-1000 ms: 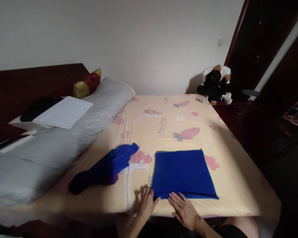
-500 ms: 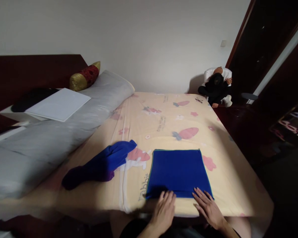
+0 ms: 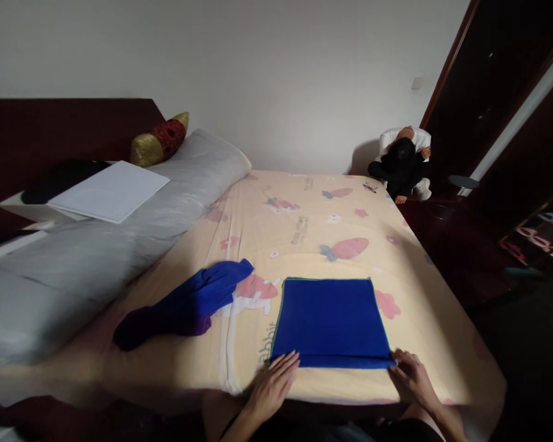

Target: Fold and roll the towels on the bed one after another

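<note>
A blue cloth (image 3: 332, 316) with thin green edging lies spread flat in a near-square on the bed, a narrow fold running along its near edge. My left hand (image 3: 276, 380) rests on the cloth's near left corner, fingers stretched out and flat. At the near right corner, my right hand (image 3: 412, 371) has its fingers bent, with thumb and fingertips pinching the cloth's edge. A second cloth, blue and dark purple (image 3: 188, 304), lies crumpled to the left, apart from both hands.
The bed (image 3: 304, 252) has a yellow sheet with carrot and rabbit prints. Along its left side are a grey bolster (image 3: 166, 202), a white board (image 3: 115, 190) and a red-gold cushion (image 3: 161, 141). Another person (image 3: 400, 159) sits low beyond the far right corner, near a small round stool (image 3: 463, 182).
My hands have moved apart along the near edge: the left slid left to its corner, the right moved right and its fingers closed at the other corner. The crumpled cloth stayed put.
</note>
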Tool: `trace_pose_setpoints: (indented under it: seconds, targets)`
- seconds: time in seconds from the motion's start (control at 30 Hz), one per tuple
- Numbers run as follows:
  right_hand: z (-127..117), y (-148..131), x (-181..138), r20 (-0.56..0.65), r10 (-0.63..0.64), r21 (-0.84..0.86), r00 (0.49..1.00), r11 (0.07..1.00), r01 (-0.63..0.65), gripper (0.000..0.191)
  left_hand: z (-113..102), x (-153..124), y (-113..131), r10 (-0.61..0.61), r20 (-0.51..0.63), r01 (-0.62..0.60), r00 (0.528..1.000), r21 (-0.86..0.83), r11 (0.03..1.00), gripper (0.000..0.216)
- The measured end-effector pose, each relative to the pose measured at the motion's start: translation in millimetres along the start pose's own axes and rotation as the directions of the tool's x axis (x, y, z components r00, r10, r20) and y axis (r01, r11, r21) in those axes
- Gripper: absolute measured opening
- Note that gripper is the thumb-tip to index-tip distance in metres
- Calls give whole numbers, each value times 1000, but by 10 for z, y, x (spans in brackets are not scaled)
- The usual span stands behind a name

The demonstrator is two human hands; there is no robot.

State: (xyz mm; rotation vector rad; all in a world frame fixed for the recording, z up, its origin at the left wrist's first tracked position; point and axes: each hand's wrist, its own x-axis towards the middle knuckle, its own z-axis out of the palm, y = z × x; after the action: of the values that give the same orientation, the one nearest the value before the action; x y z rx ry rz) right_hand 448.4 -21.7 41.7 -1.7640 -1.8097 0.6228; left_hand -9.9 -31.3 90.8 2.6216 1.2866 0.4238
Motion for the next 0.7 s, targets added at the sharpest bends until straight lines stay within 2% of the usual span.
trace_pose_setpoints:
  seconds: [0.13, 0.27, 0.47, 0.53, 0.7]
  targets:
    - [-23, 23, 59, 27, 26, 45, 999, 999, -28, 46, 46, -142, -284, -177, -124, 177, 976, -8, 984, 36]
    - [12, 5, 102, 39, 56, -2, 998, 998, -56, 46, 86, -127, -379, -390, -188, 362, 901, -167, 917, 25]
    - [11, 5, 135, 74, 49, -8, 996, 999, -48, 46, 23, -19, -441, -564, -73, 458, 823, -502, 734, 21]
    - [-1, 12, 145, 58, 50, -15, 997, 999, -49, 46, -16, -6, -467, -582, -44, 477, 812, -526, 704, 21]
    - [9, 17, 168, 33, 31, -82, 999, 996, -28, 44, -60, 36, -501, -598, -24, 530, 801, -436, 727, 16]
